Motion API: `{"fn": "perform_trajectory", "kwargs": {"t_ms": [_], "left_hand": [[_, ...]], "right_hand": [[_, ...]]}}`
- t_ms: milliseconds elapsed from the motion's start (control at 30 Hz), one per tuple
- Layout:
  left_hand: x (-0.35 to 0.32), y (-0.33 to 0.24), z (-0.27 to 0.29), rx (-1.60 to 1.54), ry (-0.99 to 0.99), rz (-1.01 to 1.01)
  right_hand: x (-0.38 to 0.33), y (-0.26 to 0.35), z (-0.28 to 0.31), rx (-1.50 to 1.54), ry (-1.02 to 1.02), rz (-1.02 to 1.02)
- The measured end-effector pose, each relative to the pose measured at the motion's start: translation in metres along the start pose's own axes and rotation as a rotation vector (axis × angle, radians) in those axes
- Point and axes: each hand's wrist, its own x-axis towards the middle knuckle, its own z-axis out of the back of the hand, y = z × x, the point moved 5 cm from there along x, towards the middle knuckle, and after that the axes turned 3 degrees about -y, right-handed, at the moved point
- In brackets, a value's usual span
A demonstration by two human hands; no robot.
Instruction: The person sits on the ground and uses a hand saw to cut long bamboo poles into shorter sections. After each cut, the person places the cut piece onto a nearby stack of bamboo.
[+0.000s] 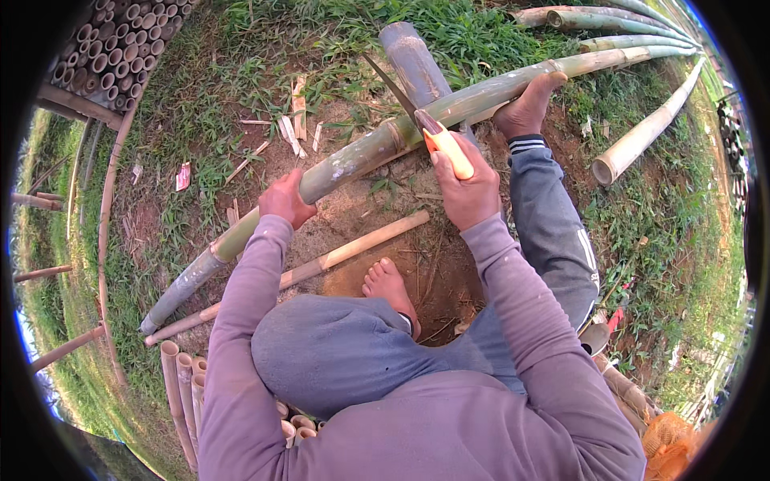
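Note:
A long green bamboo pole point(345, 164) slants from the lower left up to the upper right. My left hand point(286, 199) is wrapped around it left of the middle. In my right hand point(469, 186) is a handsaw, gripped by its orange and cream handle point(449, 151). The dark saw blade point(391, 82) crosses the pole just right of a node and points up to the left. A thick grey bamboo log point(415, 64) lies under the pole near the blade. My right foot point(530, 106) presses on the pole to the right of the saw.
A thinner bamboo stick point(353, 255) lies on the ground beside my left foot point(389, 289). More poles point(650, 128) lie at the upper right. Cut bamboo pieces point(112, 48) are stacked at the upper left, and several stand point(180, 377) by my left side. Split slivers point(298, 120) litter the dirt.

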Motion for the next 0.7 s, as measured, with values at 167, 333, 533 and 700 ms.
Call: {"fn": "perform_trajectory", "kwargs": {"t_ms": [167,333,533,700], "left_hand": [[-0.008,0.019,-0.001,-0.023,-0.067,-0.003],[0.016,-0.015,-0.005,-0.026,-0.010,-0.054],[0.002,0.010,0.003,-0.007,0.003,0.036],[0.011,-0.001,-0.006,-0.043,0.012,-0.035]], "right_hand": [[-0.078,-0.030,0.048,0.093,0.024,0.050],[-0.132,-0.028,0.094,0.093,-0.034,0.111],[0.005,-0.037,-0.011,0.066,-0.022,0.089],[-0.127,-0.038,0.092,0.110,0.008,0.014]]}}
